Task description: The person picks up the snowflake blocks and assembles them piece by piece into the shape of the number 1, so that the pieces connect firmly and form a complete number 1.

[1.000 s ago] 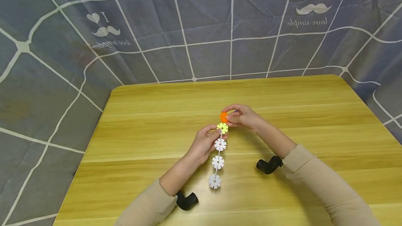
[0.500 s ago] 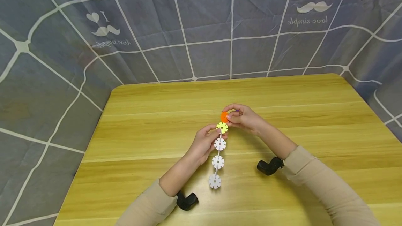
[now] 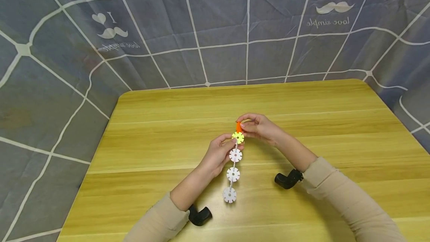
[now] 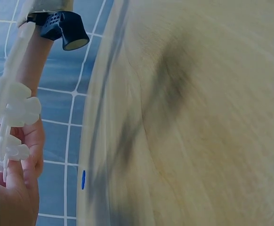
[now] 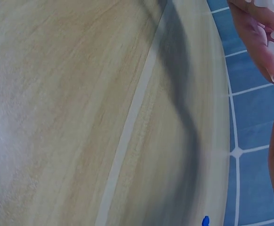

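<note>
My left hand (image 3: 216, 155) pinches a notched yellow disc (image 3: 239, 136), thumb on its near side. From that disc a chain of white notched discs (image 3: 233, 174) runs toward me, face-on ones alternating with edge-on ones slotted between them. My right hand (image 3: 263, 129) pinches an orange disc (image 3: 239, 127) between thumb and fingers at the yellow disc's far edge. The orange disc looks narrow and partly turned edge-on; whether its slot is engaged cannot be told. In the left wrist view the chain's white discs (image 4: 14, 106) rise above the left hand's fingers.
A small blue piece (image 4: 83, 180) lies on the wooden table (image 3: 168, 122), behind the right hand in the head view. Black wrist cameras (image 3: 288, 178) hang under both sleeves. A grey curtain (image 3: 221, 29) with white lines stands along the back and sides.
The orange disc has turned from nearly face-on to more edge-on and come slightly closer to the yellow disc. My right fingers shifted a little with it; the left hand stays nearly still.
</note>
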Motion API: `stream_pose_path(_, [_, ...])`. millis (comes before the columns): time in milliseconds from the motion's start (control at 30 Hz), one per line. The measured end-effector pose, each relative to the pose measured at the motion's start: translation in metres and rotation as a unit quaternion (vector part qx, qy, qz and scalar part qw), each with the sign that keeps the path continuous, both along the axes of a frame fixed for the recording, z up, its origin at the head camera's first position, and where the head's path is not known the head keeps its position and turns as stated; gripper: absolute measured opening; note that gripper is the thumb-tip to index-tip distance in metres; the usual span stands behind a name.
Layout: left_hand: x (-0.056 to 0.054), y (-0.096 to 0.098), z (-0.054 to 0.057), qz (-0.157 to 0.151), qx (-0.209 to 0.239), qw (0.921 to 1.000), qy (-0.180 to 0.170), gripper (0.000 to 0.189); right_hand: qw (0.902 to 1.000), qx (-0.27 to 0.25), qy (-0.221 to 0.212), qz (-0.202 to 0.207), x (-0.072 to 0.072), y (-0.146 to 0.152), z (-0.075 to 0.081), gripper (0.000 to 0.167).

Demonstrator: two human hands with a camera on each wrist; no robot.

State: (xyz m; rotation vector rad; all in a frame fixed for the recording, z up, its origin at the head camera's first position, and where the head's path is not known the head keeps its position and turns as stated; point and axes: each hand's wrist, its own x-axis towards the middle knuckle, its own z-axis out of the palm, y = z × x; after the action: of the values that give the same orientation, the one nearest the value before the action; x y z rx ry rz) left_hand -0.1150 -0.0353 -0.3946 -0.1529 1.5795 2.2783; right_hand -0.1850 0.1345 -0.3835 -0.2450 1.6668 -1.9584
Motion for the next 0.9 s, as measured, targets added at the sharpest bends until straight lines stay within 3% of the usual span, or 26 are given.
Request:
stream_pose_path(167, [0.001,-0.001,0.0,0.002,-0.005,1.0,0.001,0.025,0.9996,0.019,0.014,-0.014,0.004,-0.003,0.0,0.017])
stream_pose_path(433, [0.002,-0.001,-0.001,0.015,-0.015,0.9998,0.002,0.025,0.9876,0.099,0.116,-0.038,0.018,-0.012,0.009,0.027])
stream_pose_path(667, [0.003,-0.001,-0.002,0.029,-0.025,0.9993,0.001,0.022,0.9768,0.102,0.183,-0.043,0.023,-0.017,0.01,0.018])
stream_pose_path(900, [0.005,-0.003,-0.001,0.047,-0.037,0.9982,-0.003,0.023,0.9751,0.1,0.193,-0.043,0.024,-0.02,0.005,0.017])
